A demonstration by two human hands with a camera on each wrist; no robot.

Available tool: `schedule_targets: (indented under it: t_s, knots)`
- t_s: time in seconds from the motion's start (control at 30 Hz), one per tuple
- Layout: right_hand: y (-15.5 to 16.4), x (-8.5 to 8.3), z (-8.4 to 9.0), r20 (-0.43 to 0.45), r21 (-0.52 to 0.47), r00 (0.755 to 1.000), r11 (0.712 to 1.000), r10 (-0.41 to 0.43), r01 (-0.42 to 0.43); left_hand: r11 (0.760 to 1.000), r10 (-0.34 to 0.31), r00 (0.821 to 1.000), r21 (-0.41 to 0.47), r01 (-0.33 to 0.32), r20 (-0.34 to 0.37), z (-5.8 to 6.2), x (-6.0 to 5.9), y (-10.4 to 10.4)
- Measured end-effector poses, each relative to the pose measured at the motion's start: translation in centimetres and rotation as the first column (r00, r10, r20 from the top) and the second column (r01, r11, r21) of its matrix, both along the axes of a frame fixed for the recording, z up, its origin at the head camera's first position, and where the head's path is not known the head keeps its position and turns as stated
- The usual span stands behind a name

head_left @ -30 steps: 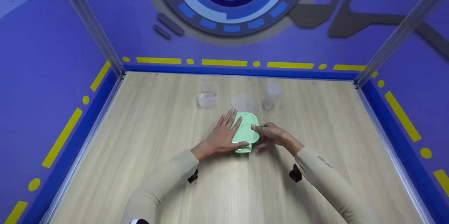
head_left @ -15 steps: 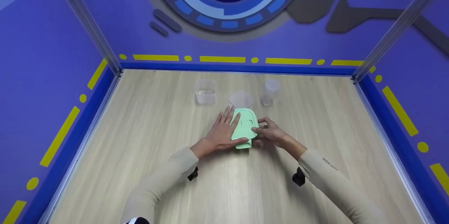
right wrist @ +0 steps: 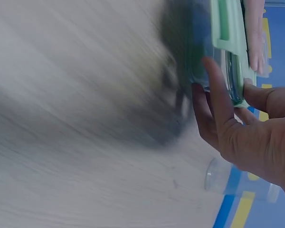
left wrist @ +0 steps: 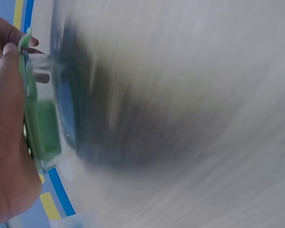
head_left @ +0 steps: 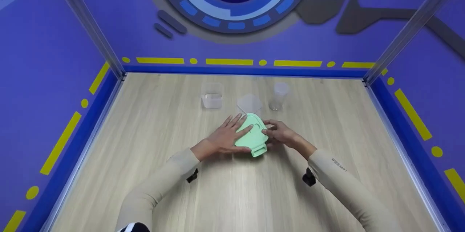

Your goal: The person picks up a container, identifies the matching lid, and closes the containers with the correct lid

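Left hand (head_left: 227, 138) spread on green lid (head_left: 255, 138), my right hand (head_left: 282, 134) gripping the box (right wrist: 201, 52), clear jar (head_left: 278, 96) far right.

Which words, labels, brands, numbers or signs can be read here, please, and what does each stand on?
"Let'sSlim", my best reading: small, dark print on the right sleeve, too small to be certain.
Lid and box: no text I can make out.
Back wall: painted shapes, no readable words or numbers.
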State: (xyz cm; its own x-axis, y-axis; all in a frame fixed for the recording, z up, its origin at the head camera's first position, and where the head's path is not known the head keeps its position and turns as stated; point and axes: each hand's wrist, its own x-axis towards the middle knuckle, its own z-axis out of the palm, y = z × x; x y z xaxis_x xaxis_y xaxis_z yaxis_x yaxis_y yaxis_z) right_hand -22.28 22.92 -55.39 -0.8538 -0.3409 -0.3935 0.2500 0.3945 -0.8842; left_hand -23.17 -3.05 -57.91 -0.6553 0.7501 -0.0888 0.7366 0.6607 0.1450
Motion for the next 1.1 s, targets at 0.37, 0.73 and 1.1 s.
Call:
schedule_targets:
  t_s: [0.37, 0.73, 1.1]
  knots:
    - [-0.7, 0.1, -0.3, 0.084, 0.013, 0.988, 0.991, -0.131, 0.13, 1.0, 0.004, 1.0, -0.007, -0.004, -0.021, -0.5, -0.3, -0.2]
    - [-1.7, 1.8, -2.0, 0.066, -0.145, 0.944, 0.933, -0.324, 0.33, 0.981, 0.162, 0.987, 0.11, -0.158, -0.026, -0.9, 1.1, 0.9]
    - [-1.1, 0.5, -1.6, -0.082, -0.031, 0.972, 0.976, -0.22, 0.218, 0.997, 0.07, 0.998, 0.02, -0.071, 0.003, 0.1, 0.0, 0.3]
